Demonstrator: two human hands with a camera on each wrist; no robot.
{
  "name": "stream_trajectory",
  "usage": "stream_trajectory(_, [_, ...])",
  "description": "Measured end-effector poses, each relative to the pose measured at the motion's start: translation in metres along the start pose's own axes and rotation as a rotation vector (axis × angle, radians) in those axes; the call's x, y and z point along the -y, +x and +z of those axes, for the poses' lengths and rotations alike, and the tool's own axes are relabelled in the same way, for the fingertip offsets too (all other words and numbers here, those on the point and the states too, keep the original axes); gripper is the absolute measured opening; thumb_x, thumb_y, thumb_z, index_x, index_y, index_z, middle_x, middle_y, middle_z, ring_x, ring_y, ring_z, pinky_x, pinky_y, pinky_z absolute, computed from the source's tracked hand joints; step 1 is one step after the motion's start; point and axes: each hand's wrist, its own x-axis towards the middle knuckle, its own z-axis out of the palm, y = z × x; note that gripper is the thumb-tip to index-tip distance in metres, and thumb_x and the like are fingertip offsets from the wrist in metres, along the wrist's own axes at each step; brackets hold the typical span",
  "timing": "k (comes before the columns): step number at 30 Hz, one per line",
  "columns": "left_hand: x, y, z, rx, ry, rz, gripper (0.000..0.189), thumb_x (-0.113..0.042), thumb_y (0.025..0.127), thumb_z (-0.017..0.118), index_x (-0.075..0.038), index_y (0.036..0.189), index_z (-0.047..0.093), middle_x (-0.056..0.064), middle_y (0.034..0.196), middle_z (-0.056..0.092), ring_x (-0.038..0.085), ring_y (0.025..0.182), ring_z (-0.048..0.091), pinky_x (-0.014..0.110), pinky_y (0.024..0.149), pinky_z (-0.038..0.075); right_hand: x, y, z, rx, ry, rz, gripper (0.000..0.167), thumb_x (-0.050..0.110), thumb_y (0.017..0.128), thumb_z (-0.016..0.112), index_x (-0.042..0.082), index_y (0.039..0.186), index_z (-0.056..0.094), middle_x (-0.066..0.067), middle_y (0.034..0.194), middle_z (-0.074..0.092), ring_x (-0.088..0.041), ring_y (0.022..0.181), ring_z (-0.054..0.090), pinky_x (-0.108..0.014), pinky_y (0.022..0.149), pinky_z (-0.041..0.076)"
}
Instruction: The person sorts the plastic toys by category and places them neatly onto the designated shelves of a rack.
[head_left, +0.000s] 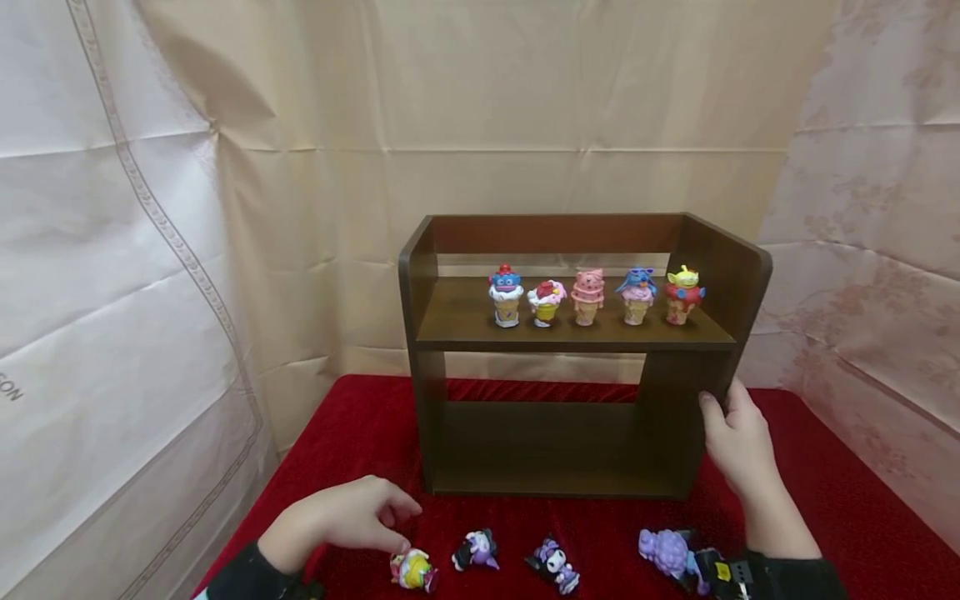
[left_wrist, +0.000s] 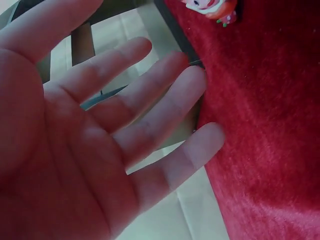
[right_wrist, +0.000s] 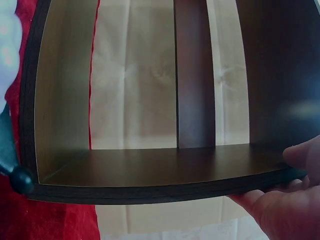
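My left hand (head_left: 360, 512) hovers just above a small yellow figurine (head_left: 414, 571) lying on the red cloth. In the left wrist view its fingers (left_wrist: 150, 105) are spread and relaxed, with nothing in the palm. My right hand (head_left: 738, 437) grips the right side panel of a dark brown two-tier shelf (head_left: 576, 343), thumb on the inner side and fingers round the outside. The right wrist view shows the same hold at the panel's front edge. On the upper tier stand several ice-cream-cone figurines in a row, from a blue one (head_left: 506, 296) at left to a green-headed one (head_left: 682, 296) at right.
Two black-and-purple figurines (head_left: 476, 550) (head_left: 553, 565) lie on the red cloth (head_left: 352, 442) before the shelf. A purple figurine (head_left: 667, 550) lies to their right, close to my right forearm. A beige curtain (head_left: 525, 100) hangs behind, with pale sheets at both sides.
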Motion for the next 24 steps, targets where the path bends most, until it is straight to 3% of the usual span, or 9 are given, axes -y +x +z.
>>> stream_trajectory(3, [0.000,0.000,0.004,0.036,-0.035,-0.004,0.038,-0.020,0.085,0.082,-0.010,0.121,0.074,-0.005,0.109,0.072,0.015,0.094,0.065,0.028,0.080,0.054,0.000,-0.001,0.000,0.006,-0.006,-0.005,0.042,0.020,0.109,0.042,0.001,0.146,0.043,-0.031,0.130,0.059,-0.043,0.114,0.058,-0.041,0.084,0.047])
stream_trajectory(6, [0.001,0.001,0.008,0.065,-0.060,-0.022,0.036,-0.018,0.084,0.083,-0.010,0.119,0.075,-0.006,0.105,0.071,0.015,0.093,0.065,0.029,0.080,0.054,0.000,0.000,0.000,0.006,-0.005,-0.009,0.042,0.019,0.108,0.043,0.000,0.146,0.043,-0.032,0.131,0.058,-0.046,0.116,0.057,-0.052,0.085,0.045])
stream_trajectory(14, [0.005,0.003,0.014,0.097,-0.094,-0.031,0.027,-0.014,0.083,0.083,-0.012,0.109,0.077,-0.009,0.093,0.071,0.012,0.082,0.064,0.027,0.075,0.054,0.003,0.001,-0.001,0.066,0.004,0.018,0.046,0.016,0.108,0.042,-0.001,0.150,0.034,-0.038,0.136,0.051,-0.053,0.122,0.051,-0.066,0.093,0.043])
stream_trajectory(17, [0.004,0.005,0.016,0.110,-0.106,-0.028,0.023,-0.015,0.083,0.084,-0.015,0.105,0.078,-0.009,0.090,0.071,0.012,0.080,0.065,0.026,0.074,0.054,0.003,0.001,-0.001,0.071,0.000,0.014,0.046,0.015,0.108,0.043,-0.002,0.150,0.034,-0.038,0.137,0.050,-0.054,0.124,0.049,-0.069,0.094,0.041])
stream_trajectory(24, [0.000,0.008,0.020,0.105,-0.027,-0.048,0.016,-0.018,0.080,0.085,-0.022,0.094,0.079,-0.013,0.087,0.066,0.007,0.077,0.061,0.025,0.071,0.052,0.002,0.000,-0.001,0.065,0.009,0.007,0.045,0.015,0.108,0.042,-0.002,0.149,0.035,-0.037,0.135,0.052,-0.053,0.121,0.052,-0.067,0.092,0.042])
